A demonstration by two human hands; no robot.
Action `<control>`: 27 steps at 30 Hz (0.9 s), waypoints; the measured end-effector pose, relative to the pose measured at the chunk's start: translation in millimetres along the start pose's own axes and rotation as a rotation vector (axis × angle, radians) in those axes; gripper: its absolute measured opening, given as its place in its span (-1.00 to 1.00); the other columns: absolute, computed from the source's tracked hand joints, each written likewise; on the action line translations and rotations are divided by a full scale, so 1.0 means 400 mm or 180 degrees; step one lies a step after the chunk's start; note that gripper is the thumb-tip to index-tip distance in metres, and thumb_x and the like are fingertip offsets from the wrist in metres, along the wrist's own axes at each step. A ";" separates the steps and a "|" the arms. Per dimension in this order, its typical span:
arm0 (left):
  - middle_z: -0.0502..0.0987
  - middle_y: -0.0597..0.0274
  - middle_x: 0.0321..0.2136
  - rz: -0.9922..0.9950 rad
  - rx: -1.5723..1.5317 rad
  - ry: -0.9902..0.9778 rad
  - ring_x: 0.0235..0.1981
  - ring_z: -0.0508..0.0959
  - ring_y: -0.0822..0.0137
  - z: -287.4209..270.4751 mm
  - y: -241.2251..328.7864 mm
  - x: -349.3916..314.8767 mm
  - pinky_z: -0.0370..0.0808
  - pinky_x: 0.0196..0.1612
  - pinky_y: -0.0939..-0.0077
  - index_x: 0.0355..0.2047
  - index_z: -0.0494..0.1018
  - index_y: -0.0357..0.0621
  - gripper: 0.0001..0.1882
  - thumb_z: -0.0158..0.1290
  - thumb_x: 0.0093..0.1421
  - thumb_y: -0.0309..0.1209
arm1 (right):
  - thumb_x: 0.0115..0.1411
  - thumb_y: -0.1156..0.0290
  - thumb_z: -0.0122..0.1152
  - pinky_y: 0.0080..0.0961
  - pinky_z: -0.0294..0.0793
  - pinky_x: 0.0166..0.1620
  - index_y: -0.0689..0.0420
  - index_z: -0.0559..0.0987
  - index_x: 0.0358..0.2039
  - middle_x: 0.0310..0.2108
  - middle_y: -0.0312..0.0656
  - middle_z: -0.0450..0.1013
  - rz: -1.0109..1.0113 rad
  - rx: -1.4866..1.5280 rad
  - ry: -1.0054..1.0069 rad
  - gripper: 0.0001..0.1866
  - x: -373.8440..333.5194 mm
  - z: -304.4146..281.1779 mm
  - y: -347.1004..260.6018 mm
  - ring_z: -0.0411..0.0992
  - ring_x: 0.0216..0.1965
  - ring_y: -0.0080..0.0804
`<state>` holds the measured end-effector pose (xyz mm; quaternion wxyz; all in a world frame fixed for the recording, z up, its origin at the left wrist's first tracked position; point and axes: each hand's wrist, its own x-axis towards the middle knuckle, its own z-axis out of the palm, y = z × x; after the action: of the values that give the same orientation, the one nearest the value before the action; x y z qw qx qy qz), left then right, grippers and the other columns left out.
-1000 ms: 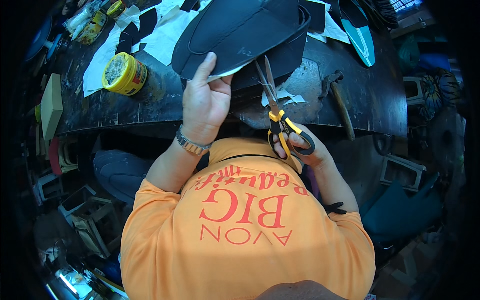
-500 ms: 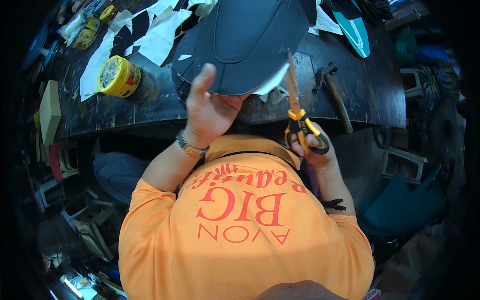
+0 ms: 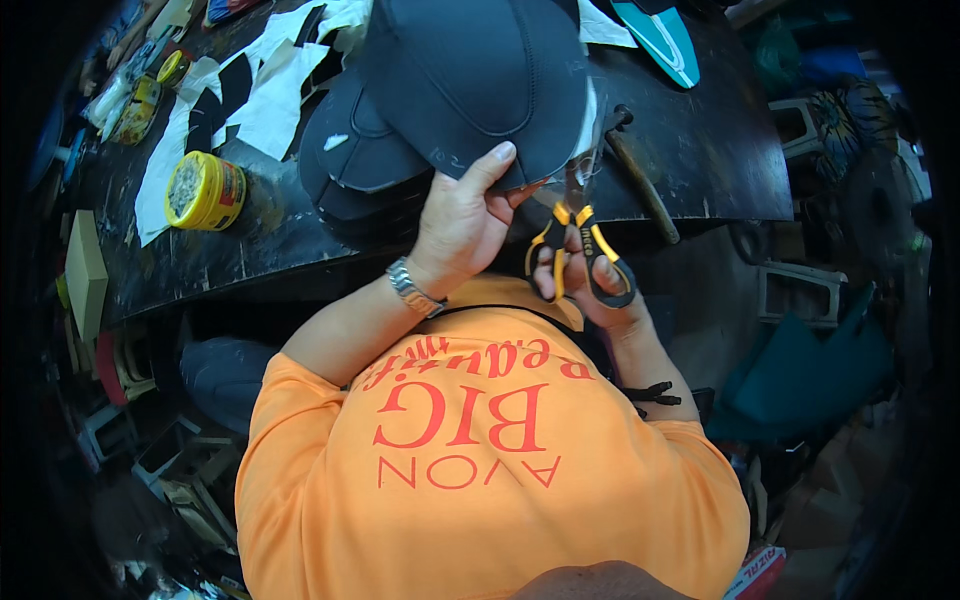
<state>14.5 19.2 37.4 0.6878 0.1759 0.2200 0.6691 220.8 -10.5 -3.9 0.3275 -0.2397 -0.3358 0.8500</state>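
Note:
A black, rounded, stitched panel with white backing showing along its right edge lies over similar black pieces on the dark table. My left hand is closed on its near edge, thumb on top and fingers underneath. In my right hand is a pair of scissors with yellow-and-black handles, thumb and fingers through the loops. The handles are spread, and the blades are at the white backing near the panel's lower right edge. Whether they touch it, I cannot tell.
A hammer lies right of the scissors on the dark table. A yellow tub stands at the left near white scraps. A teal piece lies at the far right. Stools and a teal sheet are beyond the table's edge.
My left hand has gone from open, thumb raised, to gripping the panel's near edge. The scissors have moved left and in to the panel, and their handles have spread.

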 end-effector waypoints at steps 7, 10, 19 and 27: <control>0.49 0.22 0.12 0.0275 0.0022 0.0118 0.09 0.56 0.28 -0.005 -0.100 0.016 0.57 0.14 0.19 0.22 0.31 -0.04 -0.62 -0.02 0.42 -0.47 | 0.11 -0.34 0.30 -0.52 0.36 -0.04 0.18 0.38 0.10 -0.23 -0.22 0.44 -0.0245 -0.0189 0.0094 -0.13 -0.009 -0.003 0.067 0.44 -0.20 -0.48; 0.49 0.22 0.12 0.0335 0.0122 0.0102 0.08 0.57 0.27 -0.002 -0.106 0.015 0.57 0.13 0.20 0.21 0.31 -0.04 -0.63 -0.02 0.42 -0.47 | 0.12 -0.34 0.30 -0.56 0.36 -0.07 0.20 0.38 0.09 -0.26 -0.24 0.42 -0.0290 -0.0463 0.0308 -0.14 -0.005 -0.001 0.064 0.43 -0.22 -0.51; 0.48 0.23 0.14 0.0339 0.0186 0.0097 0.08 0.57 0.26 0.001 -0.104 0.011 0.59 0.13 0.17 0.23 0.30 -0.03 -0.61 -0.02 0.41 -0.49 | 0.09 -0.32 0.33 -0.63 0.30 -0.27 0.17 0.42 -0.04 -0.35 -0.29 0.38 -0.0388 0.0103 0.0490 -0.21 0.013 0.031 0.078 0.37 -0.38 -0.56; 0.45 0.26 0.16 0.0425 0.0123 -0.0025 0.11 0.54 0.25 -0.015 -0.104 0.012 0.58 0.14 0.13 0.25 0.29 0.02 -0.58 -0.02 0.41 -0.50 | 0.06 -0.30 0.38 -0.67 0.28 -0.36 0.18 0.45 -0.11 -0.42 -0.32 0.36 -0.0289 0.0119 0.0709 -0.23 0.001 0.033 0.083 0.36 -0.45 -0.59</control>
<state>46.2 21.8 9.8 0.6389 0.2060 0.2179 0.7084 199.1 -34.2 -19.2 0.4053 -0.3111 -0.2920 0.8085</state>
